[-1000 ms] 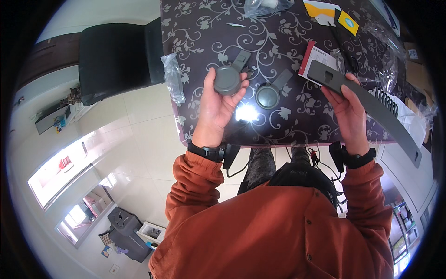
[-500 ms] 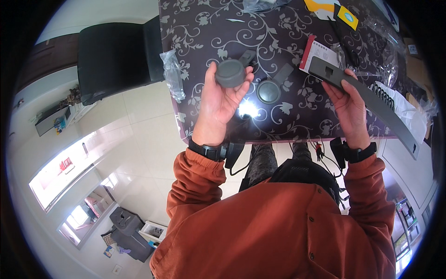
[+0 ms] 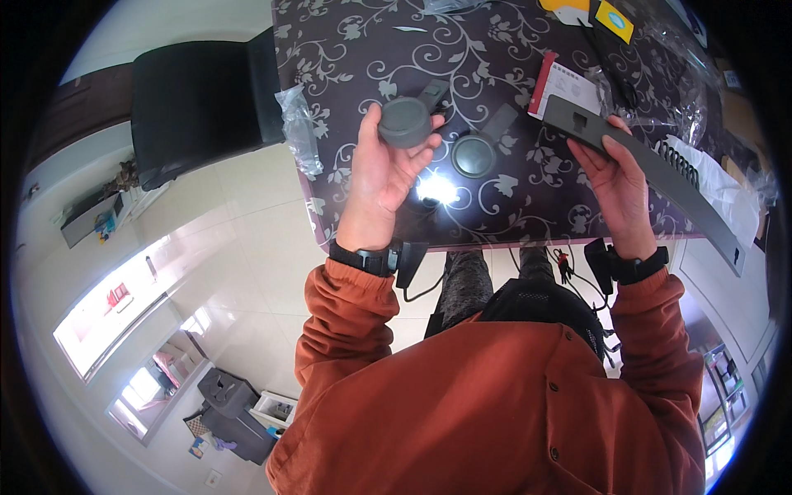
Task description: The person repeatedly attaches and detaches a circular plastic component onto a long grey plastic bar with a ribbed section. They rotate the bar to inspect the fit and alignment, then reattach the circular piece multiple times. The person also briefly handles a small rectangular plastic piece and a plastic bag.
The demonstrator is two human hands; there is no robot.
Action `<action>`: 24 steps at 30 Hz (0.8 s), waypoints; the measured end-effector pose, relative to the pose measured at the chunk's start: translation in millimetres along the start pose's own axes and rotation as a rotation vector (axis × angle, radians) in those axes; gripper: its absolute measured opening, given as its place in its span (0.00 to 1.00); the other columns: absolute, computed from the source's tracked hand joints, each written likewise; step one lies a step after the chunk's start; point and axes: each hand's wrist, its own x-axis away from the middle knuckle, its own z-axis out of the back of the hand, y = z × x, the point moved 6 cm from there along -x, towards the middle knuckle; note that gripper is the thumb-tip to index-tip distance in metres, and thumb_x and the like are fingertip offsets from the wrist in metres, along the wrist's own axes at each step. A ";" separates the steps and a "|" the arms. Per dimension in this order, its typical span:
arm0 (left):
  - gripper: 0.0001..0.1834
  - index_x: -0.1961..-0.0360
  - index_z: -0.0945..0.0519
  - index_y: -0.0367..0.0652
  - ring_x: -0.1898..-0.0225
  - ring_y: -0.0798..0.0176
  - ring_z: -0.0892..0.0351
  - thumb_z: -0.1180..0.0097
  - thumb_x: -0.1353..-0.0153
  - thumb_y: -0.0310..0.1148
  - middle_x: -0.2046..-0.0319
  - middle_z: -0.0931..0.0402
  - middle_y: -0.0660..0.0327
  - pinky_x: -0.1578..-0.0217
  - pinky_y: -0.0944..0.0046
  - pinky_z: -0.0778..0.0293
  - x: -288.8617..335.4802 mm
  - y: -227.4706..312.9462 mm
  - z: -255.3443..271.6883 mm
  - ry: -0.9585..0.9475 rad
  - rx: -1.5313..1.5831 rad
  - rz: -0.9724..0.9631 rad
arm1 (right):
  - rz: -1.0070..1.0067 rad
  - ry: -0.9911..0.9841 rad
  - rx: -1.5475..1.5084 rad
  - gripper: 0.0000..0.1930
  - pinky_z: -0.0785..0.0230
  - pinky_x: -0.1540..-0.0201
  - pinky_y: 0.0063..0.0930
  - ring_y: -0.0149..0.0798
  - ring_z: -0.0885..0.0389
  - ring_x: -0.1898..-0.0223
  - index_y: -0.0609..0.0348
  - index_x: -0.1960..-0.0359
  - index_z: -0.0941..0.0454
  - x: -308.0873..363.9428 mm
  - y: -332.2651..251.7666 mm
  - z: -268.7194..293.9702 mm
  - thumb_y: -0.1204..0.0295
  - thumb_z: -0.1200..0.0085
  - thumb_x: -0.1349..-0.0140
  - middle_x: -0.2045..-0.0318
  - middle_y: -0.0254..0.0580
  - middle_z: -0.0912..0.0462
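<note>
Here, your left hand (image 3: 382, 175) grips a round gray part (image 3: 404, 122), your right hand (image 3: 617, 177) a long gray bar (image 3: 681, 196), a similar disc (image 3: 474, 155) lying between them on the patterned table (image 3: 536, 219).

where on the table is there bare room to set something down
Bare tabletop: between the lying grey disc and the right hand; farther back, between the white sliver and red-edged packet. Crowded: the right side, with clear wrapping and a black coil.
</note>
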 end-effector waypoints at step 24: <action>0.24 0.48 0.27 0.38 0.68 0.54 0.23 0.45 0.39 0.46 0.70 0.24 0.55 0.65 0.57 0.28 30.8 8.2 5.5 0.526 -1.666 -0.616 | 0.018 0.023 0.008 0.16 0.31 0.38 0.47 0.50 0.20 0.50 0.61 0.45 0.34 5.0 -6.4 12.8 0.79 0.55 0.35 0.51 0.53 0.23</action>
